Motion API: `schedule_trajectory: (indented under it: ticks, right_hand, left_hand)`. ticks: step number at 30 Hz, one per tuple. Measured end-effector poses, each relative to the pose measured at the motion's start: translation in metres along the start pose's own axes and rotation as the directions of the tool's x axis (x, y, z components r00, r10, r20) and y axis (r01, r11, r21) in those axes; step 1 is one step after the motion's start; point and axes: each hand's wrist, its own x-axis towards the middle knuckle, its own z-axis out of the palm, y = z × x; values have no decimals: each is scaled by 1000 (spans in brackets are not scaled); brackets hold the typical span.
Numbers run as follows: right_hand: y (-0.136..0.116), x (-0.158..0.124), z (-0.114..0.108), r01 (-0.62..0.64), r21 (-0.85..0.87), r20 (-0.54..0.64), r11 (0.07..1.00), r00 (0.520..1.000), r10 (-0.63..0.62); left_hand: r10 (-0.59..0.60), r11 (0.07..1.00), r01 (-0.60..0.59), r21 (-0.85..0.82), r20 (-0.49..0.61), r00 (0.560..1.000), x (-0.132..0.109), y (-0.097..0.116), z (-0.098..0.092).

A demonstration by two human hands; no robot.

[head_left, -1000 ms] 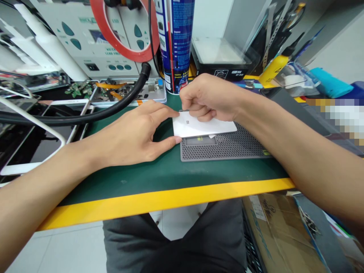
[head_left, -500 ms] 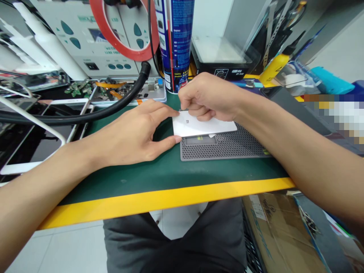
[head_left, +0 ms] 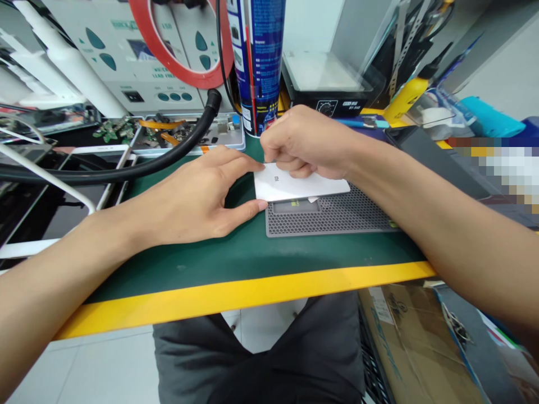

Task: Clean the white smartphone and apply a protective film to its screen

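Observation:
A white phone (head_left: 295, 186) lies back up on a grey perforated mat (head_left: 337, 216), its left end hanging over the mat's edge. My left hand (head_left: 197, 196) pinches that left end between forefinger and thumb. My right hand (head_left: 305, 140) is curled into a loose fist over the phone's far edge, fingertips pressed together at the top left corner; whatever they hold is hidden.
The green bench mat (head_left: 236, 252) has a yellow front edge (head_left: 244, 297). A black hose (head_left: 138, 165) runs across the left. Behind stand a blue spray can (head_left: 259, 62), a parts tray (head_left: 189, 134), a grey control unit (head_left: 138, 62) and a black heater plate (head_left: 326, 84). A cardboard box (head_left: 412, 336) sits below right.
Both hands and the phone keep their places; my right hand has edged slightly left along the phone's far edge. The view has tilted a little.

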Motion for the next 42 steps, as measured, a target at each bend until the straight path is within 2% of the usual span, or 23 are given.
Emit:
schedule_trajectory:
  ticks: [21,26,31,38,42]
  right_hand:
    - [5,4,2,25,3,-22,1000,999,-25]
    - [6,3,3,80,31,-18,996,997,-79]
    - [5,3,3,46,19,-30,999,999,-45]
    - [7,3,4,85,34,-26,996,996,-84]
    - [4,1,4,66,11,-41,998,997,-66]
  left_hand:
    - [16,1000,-16,21,-9,1000,1,-2,1]
    - [14,1000,-14,12,-17,1000,1,-4,2]
    - [11,1000,-11,6,-15,1000,0,-4,2]
    - [31,999,-31,29,-17,999,0,-2,2]
    - [28,999,-28,31,-11,1000,1,-1,1]
